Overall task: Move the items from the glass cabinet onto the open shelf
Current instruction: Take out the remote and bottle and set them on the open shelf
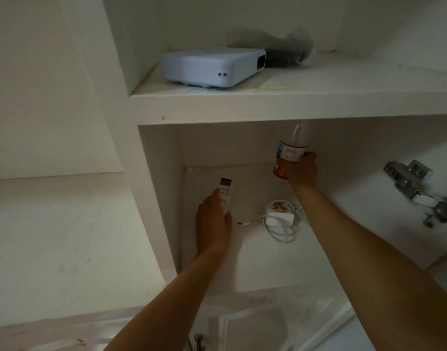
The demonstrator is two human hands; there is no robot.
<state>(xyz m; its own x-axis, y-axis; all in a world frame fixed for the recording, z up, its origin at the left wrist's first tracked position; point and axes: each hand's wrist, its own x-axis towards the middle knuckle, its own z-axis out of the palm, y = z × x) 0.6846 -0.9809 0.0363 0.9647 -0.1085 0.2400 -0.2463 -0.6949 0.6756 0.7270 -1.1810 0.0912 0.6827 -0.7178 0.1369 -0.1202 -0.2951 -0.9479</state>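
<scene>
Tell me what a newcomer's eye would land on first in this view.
First, the two bare arms reaching into the lower compartment: the right hand wraps a red-labelled clear bottle at the back, the left hand lies on a white remote control. Next, the pale blue-grey box-shaped device on the shelf above, left of centre, with a dark bag behind it. Between the arms sits a white charger with coiled cable.

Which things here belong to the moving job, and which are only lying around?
Part of the job:
- remote control, under the left hand
- bottle, held by the right hand
- white charger with cable, in the same compartment

Just there:
- pale blue device on the upper shelf
- dark bag behind it
- door hinge
</scene>
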